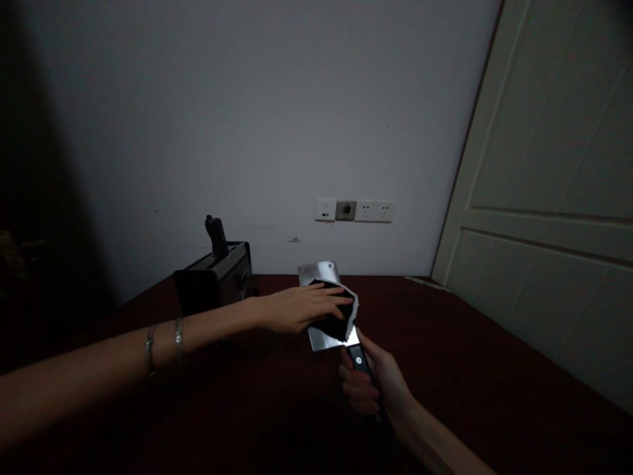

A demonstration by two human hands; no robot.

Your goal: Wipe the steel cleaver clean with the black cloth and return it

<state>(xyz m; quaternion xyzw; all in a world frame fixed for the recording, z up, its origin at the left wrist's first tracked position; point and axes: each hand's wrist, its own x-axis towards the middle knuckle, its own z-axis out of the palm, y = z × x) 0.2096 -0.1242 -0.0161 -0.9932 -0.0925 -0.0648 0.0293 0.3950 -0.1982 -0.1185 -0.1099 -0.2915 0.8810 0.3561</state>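
Observation:
A cleaver with a broad shiny blade (322, 341) is tilted in front of me over the dark red table. My right hand (368, 379) is closed around its black riveted handle (359, 359). On the blade lies a black cloth (329, 326) with a pale edge, covering the middle of the metal. My left hand (301, 309) reaches across from the left and rests flat on this cloth, its fingers stretched out and slightly apart. The left thumb is hidden. Bare metal shows at the blade's far end, where there is a small round hole, and near the handle.
A dark knife block (215, 280) stands on the table (475, 356) at the left, with black handles (216, 234) sticking up from it. Behind are a pale wall and a row of sockets (374, 211). A white panelled door (544, 218) borders the right side.

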